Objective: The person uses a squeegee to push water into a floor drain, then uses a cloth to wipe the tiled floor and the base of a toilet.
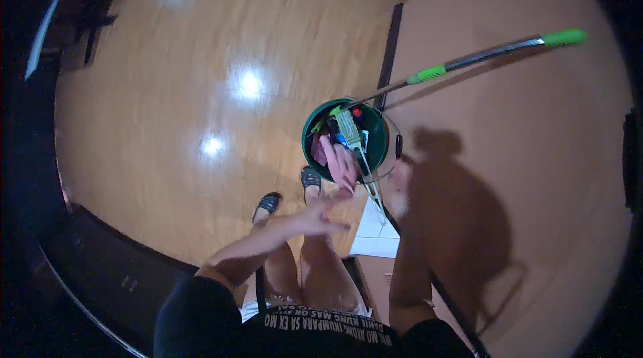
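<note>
A dark green bucket (309,121) stands on the floor in front of me, against the wall. My left hand (323,216) is held just short of it with the fingers spread and nothing in them. My right hand (400,185), blurred, is raised beside the bucket near the black grip (399,146) of its wire handle; its fingers look stretched out and empty. A pink glove-like piece (342,165) hangs over the near rim. A scrub brush (348,129) with a long pale handle rests in the bucket, its handle sticking out toward me.
A long pole with green grips (492,54) slants from the bucket against the brown wall (536,177). White tiles (375,241) lie by the wall's corner. Below me are my feet in dark clogs (268,204) on the wooden floor (167,130). Dark furniture (87,6) stands far left.
</note>
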A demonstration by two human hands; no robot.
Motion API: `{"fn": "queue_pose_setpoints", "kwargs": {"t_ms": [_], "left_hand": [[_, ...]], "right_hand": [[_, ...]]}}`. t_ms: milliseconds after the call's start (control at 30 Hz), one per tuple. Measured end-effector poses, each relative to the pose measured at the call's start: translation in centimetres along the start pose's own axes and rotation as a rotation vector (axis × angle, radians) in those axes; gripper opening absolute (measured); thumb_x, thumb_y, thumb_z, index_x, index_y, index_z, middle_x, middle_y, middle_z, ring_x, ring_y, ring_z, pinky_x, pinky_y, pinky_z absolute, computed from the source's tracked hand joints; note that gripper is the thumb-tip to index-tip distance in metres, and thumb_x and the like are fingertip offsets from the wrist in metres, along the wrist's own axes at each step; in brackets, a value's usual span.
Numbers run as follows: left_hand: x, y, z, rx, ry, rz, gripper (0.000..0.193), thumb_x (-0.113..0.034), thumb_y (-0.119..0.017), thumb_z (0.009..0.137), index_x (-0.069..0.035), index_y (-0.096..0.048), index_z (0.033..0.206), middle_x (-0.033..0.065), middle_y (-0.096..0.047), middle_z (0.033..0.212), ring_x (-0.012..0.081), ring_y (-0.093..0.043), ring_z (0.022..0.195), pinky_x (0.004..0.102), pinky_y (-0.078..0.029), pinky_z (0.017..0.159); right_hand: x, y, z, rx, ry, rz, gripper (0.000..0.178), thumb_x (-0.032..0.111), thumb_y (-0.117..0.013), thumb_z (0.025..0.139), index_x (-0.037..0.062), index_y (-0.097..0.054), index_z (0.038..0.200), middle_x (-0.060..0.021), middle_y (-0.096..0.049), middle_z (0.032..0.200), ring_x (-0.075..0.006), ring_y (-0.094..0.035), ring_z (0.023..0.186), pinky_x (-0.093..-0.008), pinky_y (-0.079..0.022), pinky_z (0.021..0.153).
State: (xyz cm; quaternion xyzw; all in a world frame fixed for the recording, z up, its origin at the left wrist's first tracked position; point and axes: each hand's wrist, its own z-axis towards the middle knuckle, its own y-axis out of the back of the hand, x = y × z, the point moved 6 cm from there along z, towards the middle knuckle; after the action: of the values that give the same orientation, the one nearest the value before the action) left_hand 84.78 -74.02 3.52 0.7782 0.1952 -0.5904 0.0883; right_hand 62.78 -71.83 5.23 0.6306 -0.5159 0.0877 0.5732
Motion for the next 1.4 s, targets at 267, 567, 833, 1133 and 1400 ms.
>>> {"fn": "queue_pose_setpoints", "kwargs": {"t_ms": [267,567,833,1133,1400], "left_hand": [[-21.0,-4.0,-9.6,0.312,-0.414,0.033,0.053,-0.012,-0.07,0.073,-0.007,-0.051,0.122,0.0123,-0.054,0.117,0.0252,-0.054,0.106,0.034,-0.042,0.091],[-25.2,-18.1,-16.4,0.376,-0.425,0.497,0.031,-0.004,-0.063,0.072,-0.005,-0.062,0.104,0.0106,-0.062,0.083,0.0252,-0.058,0.075,0.0357,-0.047,0.067],[-23.5,-35.1,-14.8,0.925,-0.299,0.585,0.021,-0.014,-0.066,0.072,-0.005,-0.066,0.09,0.0126,-0.059,0.068,0.0235,-0.055,0.061,0.033,-0.045,0.06],[-23.2,-57.7,-4.7,0.975,-0.283,0.5,0.016,-0.012,-0.067,0.072,-0.002,-0.065,0.084,0.0083,-0.057,0.066,0.0164,-0.054,0.062,0.0284,-0.043,0.057],[-25.4,-67.5,9.8,0.617,-0.281,0.49,0.013,-0.008,-0.069,0.071,-0.002,-0.065,0.082,0.0017,-0.055,0.063,0.0081,-0.048,0.058,0.0233,-0.039,0.054]], "right_hand": [[10.5,3.4,-20.3,0.068,0.24,-0.034,0.031,0.013,-0.071,0.066,0.0052,-0.063,0.095,-0.0128,-0.055,0.113,-0.0308,-0.053,0.105,-0.0367,-0.044,0.087],[6.4,8.1,-45.2,-0.495,-0.063,0.062,0.006,0.003,-0.059,0.064,-0.0001,-0.055,0.068,-0.0141,-0.064,0.08,-0.0279,-0.062,0.074,-0.0348,-0.05,0.069],[0.0,15.2,-57.8,-0.856,-0.076,0.741,0.009,0.007,-0.057,0.072,0.0009,-0.051,0.075,-0.0089,-0.053,0.067,-0.0147,-0.052,0.061,-0.0267,-0.042,0.056],[-19.6,24.9,-63.4,-0.416,-0.706,0.053,0.033,0.035,-0.071,0.067,0.0051,-0.062,0.079,-0.0144,-0.061,0.07,-0.033,-0.059,0.067,-0.04,-0.047,0.061],[-33.8,40.7,-62.5,-1.007,-0.552,0.224,0.023,0.019,-0.072,0.068,0.0054,-0.065,0.084,-0.0144,-0.063,0.088,-0.0304,-0.058,0.086,-0.0368,-0.046,0.076]]}}
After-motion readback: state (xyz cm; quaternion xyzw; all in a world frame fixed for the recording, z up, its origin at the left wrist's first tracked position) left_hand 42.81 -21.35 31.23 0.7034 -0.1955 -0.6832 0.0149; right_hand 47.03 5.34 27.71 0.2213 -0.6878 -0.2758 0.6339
